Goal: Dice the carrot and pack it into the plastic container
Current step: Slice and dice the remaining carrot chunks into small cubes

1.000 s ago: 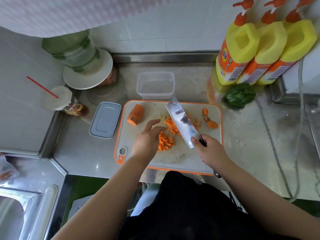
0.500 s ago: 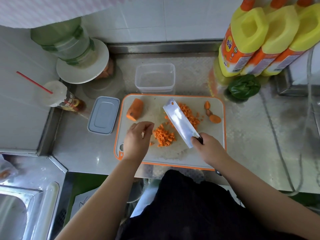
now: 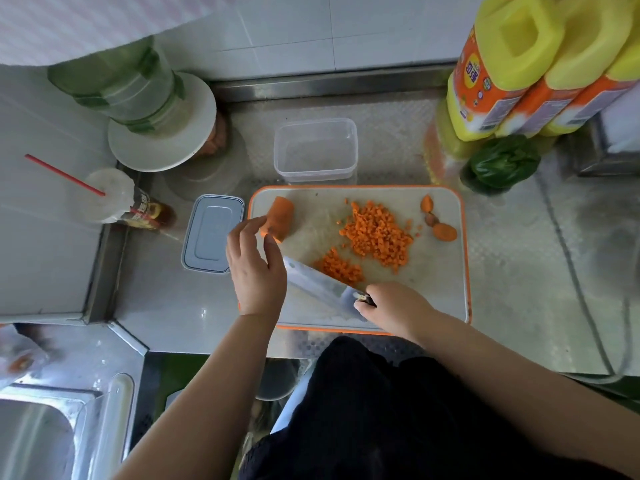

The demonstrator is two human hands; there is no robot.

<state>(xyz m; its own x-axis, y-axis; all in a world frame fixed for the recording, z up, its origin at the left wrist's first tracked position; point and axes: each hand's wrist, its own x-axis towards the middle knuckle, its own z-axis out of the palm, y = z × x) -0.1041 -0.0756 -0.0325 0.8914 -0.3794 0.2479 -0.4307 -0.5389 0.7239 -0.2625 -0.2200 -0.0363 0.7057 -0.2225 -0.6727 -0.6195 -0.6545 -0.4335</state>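
Left hand (image 3: 256,268) pinching carrot chunk (image 3: 279,218), right hand (image 3: 394,306) gripping cleaver (image 3: 318,289), diced carrot (image 3: 377,233) on board (image 3: 440,271)

Steel counter (image 3: 519,271) backed by white wall tiles (image 3: 294,26). Far right: three yellow detergent bottles (image 3: 540,64) standing side by side, a green bag (image 3: 502,162) just before them. Far left: a green-banded jar (image 3: 121,84) on a white lid (image 3: 162,140); a lidded cup (image 3: 110,195) with a red straw (image 3: 64,174). Lower left: sink (image 3: 41,438).
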